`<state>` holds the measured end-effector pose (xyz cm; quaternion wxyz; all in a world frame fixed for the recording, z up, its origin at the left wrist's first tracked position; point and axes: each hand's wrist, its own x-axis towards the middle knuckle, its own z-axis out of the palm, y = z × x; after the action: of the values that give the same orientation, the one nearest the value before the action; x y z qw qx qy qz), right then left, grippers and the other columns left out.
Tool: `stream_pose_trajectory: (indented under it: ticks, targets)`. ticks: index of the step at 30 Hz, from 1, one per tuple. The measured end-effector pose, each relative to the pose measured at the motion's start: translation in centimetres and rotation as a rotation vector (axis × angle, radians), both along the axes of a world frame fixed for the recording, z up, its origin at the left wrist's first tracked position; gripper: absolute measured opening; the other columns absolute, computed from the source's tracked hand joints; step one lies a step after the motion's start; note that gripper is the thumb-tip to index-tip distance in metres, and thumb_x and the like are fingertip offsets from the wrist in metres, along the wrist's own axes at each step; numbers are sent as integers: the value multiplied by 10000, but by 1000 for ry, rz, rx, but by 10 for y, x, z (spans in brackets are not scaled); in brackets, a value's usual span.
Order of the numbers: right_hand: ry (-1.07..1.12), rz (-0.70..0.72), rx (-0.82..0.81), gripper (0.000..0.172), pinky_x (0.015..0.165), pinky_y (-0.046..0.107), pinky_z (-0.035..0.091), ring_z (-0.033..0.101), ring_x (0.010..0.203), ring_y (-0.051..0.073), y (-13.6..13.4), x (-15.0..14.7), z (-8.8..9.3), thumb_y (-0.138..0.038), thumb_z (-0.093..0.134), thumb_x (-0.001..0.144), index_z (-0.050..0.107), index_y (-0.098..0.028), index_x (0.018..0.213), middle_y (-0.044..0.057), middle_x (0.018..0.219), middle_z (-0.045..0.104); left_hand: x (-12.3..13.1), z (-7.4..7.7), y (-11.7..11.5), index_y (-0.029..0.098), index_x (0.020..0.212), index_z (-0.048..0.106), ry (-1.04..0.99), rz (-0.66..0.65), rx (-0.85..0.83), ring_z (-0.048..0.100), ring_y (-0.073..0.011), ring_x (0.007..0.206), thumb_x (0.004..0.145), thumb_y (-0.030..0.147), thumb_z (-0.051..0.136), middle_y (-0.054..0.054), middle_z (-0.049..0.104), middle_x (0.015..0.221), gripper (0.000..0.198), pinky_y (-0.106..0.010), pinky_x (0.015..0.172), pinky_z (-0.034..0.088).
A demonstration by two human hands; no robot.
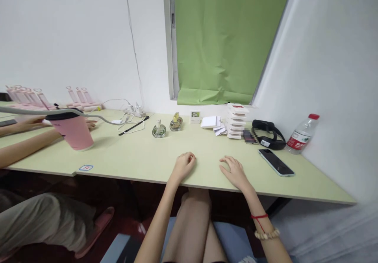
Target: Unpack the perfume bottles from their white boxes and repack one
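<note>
My left hand [184,165] rests on the pale table near its front edge, fingers loosely curled, with nothing visible in it. To its right lies my right hand [234,171], palm down, thumb and fingers apart, holding nothing. Beyond my left hand stand small glass perfume bottles: a greenish one [159,130] in front, and others [175,123] with gold tops behind it. A small white box with a picture [195,117] stands near the wall. Flat white cartons [209,122] lie beside a stack of white boxes [235,122], further away than my right hand.
At right are a phone [276,162], a black headset [270,135] and a red-capped bottle [302,135]. Cables [130,117] and a black strip [134,126] lie left of the bottles. A pink cup [73,131] stands before a co-worker's arms [32,149]; pink items [26,95] are behind.
</note>
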<state>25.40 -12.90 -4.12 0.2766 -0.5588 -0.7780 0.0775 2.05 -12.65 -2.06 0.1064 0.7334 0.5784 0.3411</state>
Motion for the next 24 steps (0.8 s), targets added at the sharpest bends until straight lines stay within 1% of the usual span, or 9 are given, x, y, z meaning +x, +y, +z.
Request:
stream_pose_trajectory:
  ticks: [5, 7, 9, 12, 14, 15, 17, 20, 24]
  targets:
    - [-85, 20, -40, 277, 975, 422, 255, 414, 1128, 190, 1, -7, 11, -374, 346, 827, 485, -280, 1048, 22, 1145, 509, 3, 1, -3, 187, 793, 555, 70, 24, -24, 530, -161, 730, 806, 255, 344, -28, 591, 730, 222, -274, 686, 371]
    - [-128, 66, -81, 282, 953, 418, 281, 436, 1090, 195, 4, -5, 17, -382, 349, 826, 483, -279, 1052, 31, 1126, 508, 9, -1, -5, 182, 795, 548, 165, 67, 4, 533, -176, 761, 806, 233, 344, -41, 594, 748, 210, -292, 715, 363]
    - [-182, 127, -145, 300, 916, 422, 318, 452, 1059, 214, 12, 1, 25, -403, 374, 812, 491, -269, 1053, 52, 1113, 503, 16, -3, -5, 165, 811, 541, 298, 131, 99, 530, -196, 782, 810, 218, 335, -79, 589, 806, 213, -321, 742, 350]
    - [-307, 302, -250, 346, 891, 407, 360, 455, 1069, 227, 33, 15, 40, -408, 430, 774, 502, -266, 1081, 66, 1114, 500, 23, -4, 4, 187, 814, 527, 410, -143, 111, 531, -177, 740, 789, 225, 379, -53, 579, 786, 155, -297, 722, 358]
    - [-386, 433, -306, 378, 896, 363, 378, 450, 1100, 216, 50, 26, 55, -387, 485, 738, 509, -272, 1097, 65, 1175, 470, 24, -3, 18, 190, 783, 522, 410, -176, 98, 528, -176, 745, 775, 225, 391, -49, 567, 776, 136, -288, 707, 363]
    - [-402, 394, -260, 439, 906, 370, 373, 412, 1148, 235, 59, 30, 63, -388, 520, 713, 492, -267, 1134, 79, 1238, 422, 23, -3, 25, 186, 767, 521, 406, -146, 95, 526, -181, 756, 769, 221, 391, -55, 562, 780, 135, -292, 707, 364]
    - [-407, 228, -17, 532, 938, 428, 329, 328, 1216, 273, 77, 38, 82, -354, 518, 717, 412, -254, 1228, 104, 1321, 332, 23, -3, 40, 179, 745, 521, 402, -90, 91, 525, -193, 767, 761, 213, 385, -65, 556, 782, 142, -304, 703, 366]
    - [-468, 47, 310, 495, 968, 485, 248, 270, 1235, 315, 103, 46, 108, -287, 517, 723, 443, -237, 1210, 115, 1388, 233, 24, -6, 53, 179, 725, 524, 400, -89, 108, 526, -196, 755, 754, 211, 385, -65, 556, 765, 145, -311, 693, 368]
    - [-462, -130, 471, 414, 986, 497, 198, 187, 1259, 331, 133, 58, 124, -237, 514, 715, 531, -202, 1127, 106, 1404, 190, 27, -9, 59, 175, 695, 528, 387, -76, 77, 539, -194, 723, 742, 207, 399, -66, 570, 742, 141, -313, 682, 372]
